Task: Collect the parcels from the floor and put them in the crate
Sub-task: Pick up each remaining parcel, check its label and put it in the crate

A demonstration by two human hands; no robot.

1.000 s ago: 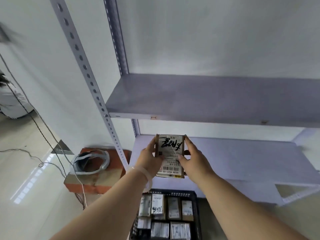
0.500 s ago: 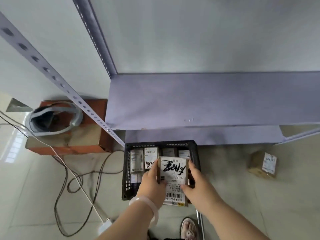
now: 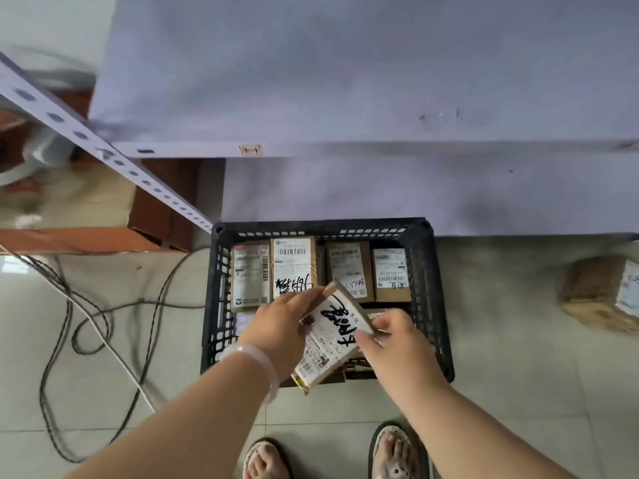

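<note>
A black slatted crate (image 3: 427, 292) stands on the floor in front of the shelf, with several labelled cardboard parcels (image 3: 349, 271) lying flat in it. Over its near half I hold a flat parcel (image 3: 333, 337) with a white label and black handwriting, tilted to the right. My left hand (image 3: 280, 328) grips its left edge, and my right hand (image 3: 390, 338) pinches its right edge. Another brown parcel (image 3: 601, 293) lies on the floor tiles at the far right.
A grey metal shelf (image 3: 345, 150) overhangs the crate's far side, its perforated upright (image 3: 103, 150) slanting at left. An orange-brown box (image 3: 103, 236) sits at left, with black and white cables (image 3: 86, 323) looped on the floor. My sandalled feet (image 3: 394, 458) are below the crate.
The view has tipped down from the shelves to the floor. Both hands have lowered the parcel over the crate and tilted it to the right.
</note>
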